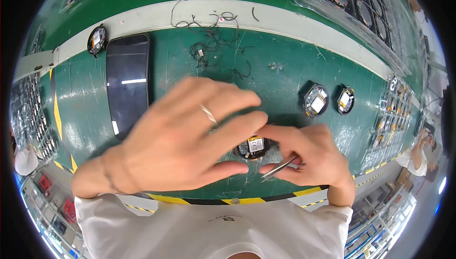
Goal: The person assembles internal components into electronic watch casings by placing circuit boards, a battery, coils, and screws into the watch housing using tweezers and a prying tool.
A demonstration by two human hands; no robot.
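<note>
Green bench (292, 59): a round black device (256, 146) sits just toward five o'clock from centre. Left hand (183, 135): thumb and forefinger apart. Right hand (313, 157): curled around tweezers (278, 169), seemingly tucked there to free its forefinger.

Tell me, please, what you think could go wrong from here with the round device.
The metal tweezers in the right hand's grip are close to the open round device, so the tips might scratch its exposed parts. The left hand's grip is open beside it and could nudge it.
</note>
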